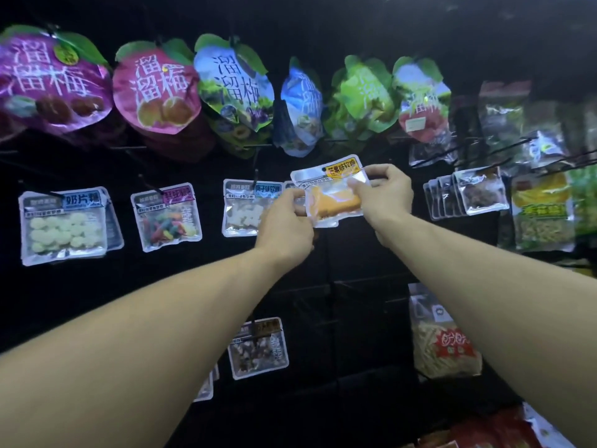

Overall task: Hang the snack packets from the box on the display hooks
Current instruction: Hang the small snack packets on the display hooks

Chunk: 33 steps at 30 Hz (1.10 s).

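Both hands hold an orange-labelled snack packet (331, 192) up against a dark display wall: the left hand (286, 226) pinches its left edge, the right hand (386, 197) its right edge. The packet tilts slightly, its punched hole at the top left, just right of a blue-labelled packet (247, 206) hanging on a hook (256, 179). Plum-shaped bags (155, 92) hang in the row above.
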Tool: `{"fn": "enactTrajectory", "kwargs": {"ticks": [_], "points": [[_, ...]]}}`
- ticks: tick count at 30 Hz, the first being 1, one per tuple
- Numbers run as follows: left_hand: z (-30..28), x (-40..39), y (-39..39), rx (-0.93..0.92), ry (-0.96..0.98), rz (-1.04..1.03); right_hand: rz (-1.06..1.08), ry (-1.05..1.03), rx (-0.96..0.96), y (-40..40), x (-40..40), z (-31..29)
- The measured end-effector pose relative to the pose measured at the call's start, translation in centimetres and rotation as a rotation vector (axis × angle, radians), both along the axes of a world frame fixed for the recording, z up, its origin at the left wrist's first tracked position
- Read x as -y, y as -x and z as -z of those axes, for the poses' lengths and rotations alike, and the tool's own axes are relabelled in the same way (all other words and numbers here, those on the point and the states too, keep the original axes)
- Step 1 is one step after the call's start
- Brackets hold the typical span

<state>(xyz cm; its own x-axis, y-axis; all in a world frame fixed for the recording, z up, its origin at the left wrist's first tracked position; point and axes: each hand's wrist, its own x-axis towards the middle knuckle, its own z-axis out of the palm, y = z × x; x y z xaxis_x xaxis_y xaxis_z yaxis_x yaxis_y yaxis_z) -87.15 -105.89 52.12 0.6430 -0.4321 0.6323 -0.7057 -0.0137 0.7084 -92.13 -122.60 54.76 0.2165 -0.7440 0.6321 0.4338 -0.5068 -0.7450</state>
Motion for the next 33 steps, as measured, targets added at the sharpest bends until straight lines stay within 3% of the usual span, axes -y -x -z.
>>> {"fn": "enactTrajectory", "kwargs": {"ticks": [5, 14, 22, 27, 33], "points": [[-0.4, 0.6, -0.3, 0.239, -0.156, -0.104, 0.067, -0.062, 0.031, -1.6, 0.7, -0.7], [0.2, 1.5, -1.3, 0.368, -0.370, -0.131, 0.112, -0.065, 0.002, -2.2, 1.3, -0.9], [0.8, 4.4, -3.8, 0.230, -0.464, -0.098, 0.170, -0.020, -0.152, -4.9, 1.7, -0.1], [0.3, 6.5, -6.4, 0.085, -0.323, -0.097, 0.122, 0.064, -0.256, -7.3, 2.6, 0.1], [1.2, 5.8, -7.7, 0.115, -0.358, -0.091, 0.132, 0.085, -0.371, -9.9, 3.1, 0.2]]}}
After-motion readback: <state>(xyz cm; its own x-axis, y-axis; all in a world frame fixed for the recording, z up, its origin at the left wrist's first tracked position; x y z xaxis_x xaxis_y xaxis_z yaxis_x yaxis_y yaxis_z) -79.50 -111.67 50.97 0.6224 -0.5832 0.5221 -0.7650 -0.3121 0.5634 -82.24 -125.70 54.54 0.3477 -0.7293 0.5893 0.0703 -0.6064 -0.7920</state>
